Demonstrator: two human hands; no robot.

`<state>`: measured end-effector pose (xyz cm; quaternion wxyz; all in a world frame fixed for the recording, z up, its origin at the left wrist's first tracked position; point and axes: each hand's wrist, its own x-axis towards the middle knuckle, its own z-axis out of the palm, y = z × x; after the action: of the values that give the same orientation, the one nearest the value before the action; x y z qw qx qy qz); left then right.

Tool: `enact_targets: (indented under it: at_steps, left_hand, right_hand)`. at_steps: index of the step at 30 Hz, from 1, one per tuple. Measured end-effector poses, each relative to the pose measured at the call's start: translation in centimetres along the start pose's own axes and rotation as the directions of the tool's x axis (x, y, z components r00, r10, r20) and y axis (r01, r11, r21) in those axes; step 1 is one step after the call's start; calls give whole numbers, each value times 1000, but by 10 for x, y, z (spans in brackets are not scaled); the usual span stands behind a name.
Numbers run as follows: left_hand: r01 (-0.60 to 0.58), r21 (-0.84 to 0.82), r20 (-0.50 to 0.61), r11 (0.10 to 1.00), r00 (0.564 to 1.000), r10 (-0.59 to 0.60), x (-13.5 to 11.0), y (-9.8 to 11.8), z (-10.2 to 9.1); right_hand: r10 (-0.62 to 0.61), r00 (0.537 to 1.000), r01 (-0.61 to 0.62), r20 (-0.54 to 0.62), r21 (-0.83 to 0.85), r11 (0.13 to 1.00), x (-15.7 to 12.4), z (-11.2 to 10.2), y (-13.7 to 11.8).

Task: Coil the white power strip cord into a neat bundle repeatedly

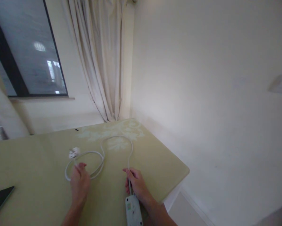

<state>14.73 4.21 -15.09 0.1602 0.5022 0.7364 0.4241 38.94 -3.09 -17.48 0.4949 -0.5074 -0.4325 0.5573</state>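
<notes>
"How are the hands closed?"

"The right hand (136, 185) has thumb and fingers drawn together around the cord (118, 136), just above the power strip (133, 211). The left hand (80, 180) pinches the cord near the plug (74, 153), its fingertips partly hidden."

"What are they made of?"

"The strip is a pale, smooth, plastic-looking bar with rounded corners. The cord is thin, whitish and bendy: looped by the left hand, then arching across to the right. The table (32, 166) under it looks matt and yellow-green, with a pale flower pattern (118, 143) toward the far corner."

"Which way does the strip point?"

"Its long axis runs away from the person, tilted slightly left, cord end foremost; the near end is cut off. The plug sits beyond the left hand; its pins are too blurred to place."

"And the count?"

"One strip, one cord, one plug, two hands."
</notes>
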Motion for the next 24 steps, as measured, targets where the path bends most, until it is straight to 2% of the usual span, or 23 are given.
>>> enact_targets:
  at_steps: [2,4,7,9,17,21,24]
  left_hand:
    - [83,67,25,994,996,-85,10,-11,-12]
    - [118,184,63,976,989,-132,16,-22,-22]
    - [154,421,79,894,976,-205,19,-36,-32]
    - [170,509,72,844,969,-238,18,-43,-36]
    - [292,512,-16,808,944,-331,10,-45,-42]
    - [258,460,-59,849,964,-260,7,-51,-40]
    - [170,368,-143,914,982,-125,4,-52,-38]
  right_hand:
    - [-6,1000,6,-2,44,999,-4,2,0]
    - [-7,1000,7,-1,74,997,-6,4,0]
    - [11,1000,-12,11,108,994,-6,7,5]
    - [25,999,-29,28,133,991,-5,10,12]
    - [40,996,-55,82,189,980,0,20,40]
    - [25,992,-47,123,174,984,2,21,38]
    - [2,983,-42,186,212,976,-2,17,28]
